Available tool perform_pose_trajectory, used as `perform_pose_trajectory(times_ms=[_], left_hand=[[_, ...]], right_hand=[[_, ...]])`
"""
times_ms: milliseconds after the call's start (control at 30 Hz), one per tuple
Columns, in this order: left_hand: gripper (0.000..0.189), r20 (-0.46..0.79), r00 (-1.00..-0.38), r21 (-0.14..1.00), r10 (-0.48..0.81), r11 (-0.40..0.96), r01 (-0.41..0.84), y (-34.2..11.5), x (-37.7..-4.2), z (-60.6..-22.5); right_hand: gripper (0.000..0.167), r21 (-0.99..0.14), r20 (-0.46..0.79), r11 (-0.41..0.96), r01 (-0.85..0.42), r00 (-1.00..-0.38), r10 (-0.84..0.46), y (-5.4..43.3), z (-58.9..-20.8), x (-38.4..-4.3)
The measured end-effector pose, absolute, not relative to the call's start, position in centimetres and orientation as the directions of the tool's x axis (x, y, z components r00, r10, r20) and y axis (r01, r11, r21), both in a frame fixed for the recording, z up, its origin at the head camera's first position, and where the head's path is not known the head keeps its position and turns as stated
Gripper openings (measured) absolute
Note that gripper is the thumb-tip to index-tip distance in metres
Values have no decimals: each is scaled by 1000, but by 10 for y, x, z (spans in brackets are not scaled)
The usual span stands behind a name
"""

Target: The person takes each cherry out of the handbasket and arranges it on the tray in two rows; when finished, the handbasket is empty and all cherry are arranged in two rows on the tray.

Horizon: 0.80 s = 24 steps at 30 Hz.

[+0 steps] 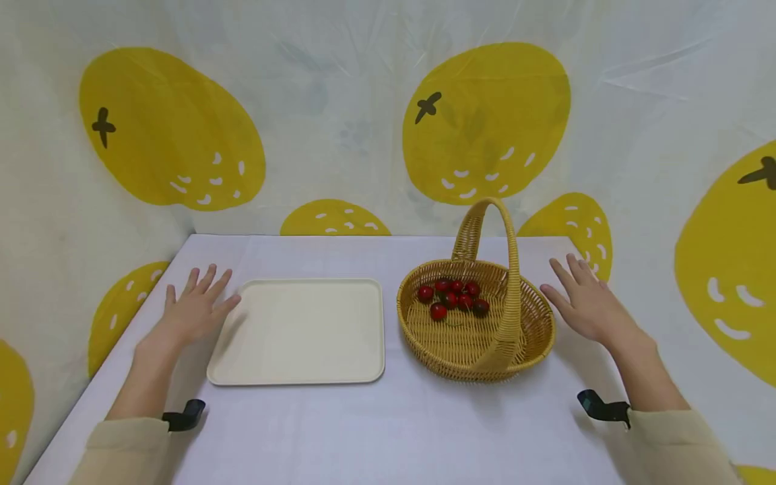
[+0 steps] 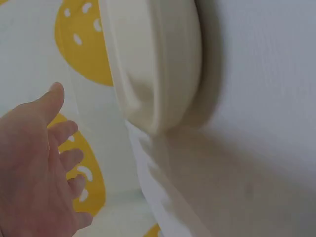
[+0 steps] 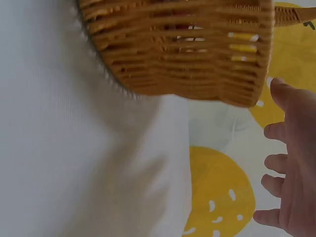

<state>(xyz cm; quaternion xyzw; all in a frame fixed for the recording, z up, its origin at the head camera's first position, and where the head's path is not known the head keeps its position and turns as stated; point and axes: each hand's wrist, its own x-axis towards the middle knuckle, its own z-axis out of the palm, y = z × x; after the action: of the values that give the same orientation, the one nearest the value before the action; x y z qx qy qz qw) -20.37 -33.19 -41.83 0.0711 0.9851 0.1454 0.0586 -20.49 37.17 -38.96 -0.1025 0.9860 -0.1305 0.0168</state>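
A cream rectangular tray (image 1: pixel 303 330) lies on the table, left of the middle, with nothing on it. To its right stands a wicker basket (image 1: pixel 436 353) with a tall arched handle. Several dark red cherries (image 1: pixel 448 300) are gathered in the basket's left and back part. My left hand (image 1: pixel 194 310), fingers spread, hovers by the tray's left edge and holds nothing. Spread the same way, my right hand (image 1: pixel 591 303) is just right of the basket's rim, its palm empty. The right wrist view shows the basket's woven side (image 3: pixel 177 59) beside the fingers.
A white cloth covers the table (image 1: pixel 291 438). Behind and around it hangs a pale curtain (image 1: pixel 339 114) printed with big yellow fruit. Dark straps with a small protruding part (image 1: pixel 184 415) sit at both wrists, beside the beige sleeves (image 1: pixel 124 451).
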Motion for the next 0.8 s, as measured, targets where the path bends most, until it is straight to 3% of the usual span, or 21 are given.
perform_pose_trajectory(times_ms=[400, 633, 800], left_hand=[[68, 77, -970, 392, 230, 888, 242, -291, -193, -410], [59, 182, -942, 474, 281, 814, 334, -260, -187, -409], [54, 218, -927, 553, 305, 744, 375, -238, -184, -406]], right_hand=[[66, -516, 82, 833, -202, -979, -186, 352, -385, -194], [66, -729, -10, 681, -73, -993, -117, 355, -384, -192], [63, -779, -69, 626, -38, -987, -145, 358, -385, -191]])
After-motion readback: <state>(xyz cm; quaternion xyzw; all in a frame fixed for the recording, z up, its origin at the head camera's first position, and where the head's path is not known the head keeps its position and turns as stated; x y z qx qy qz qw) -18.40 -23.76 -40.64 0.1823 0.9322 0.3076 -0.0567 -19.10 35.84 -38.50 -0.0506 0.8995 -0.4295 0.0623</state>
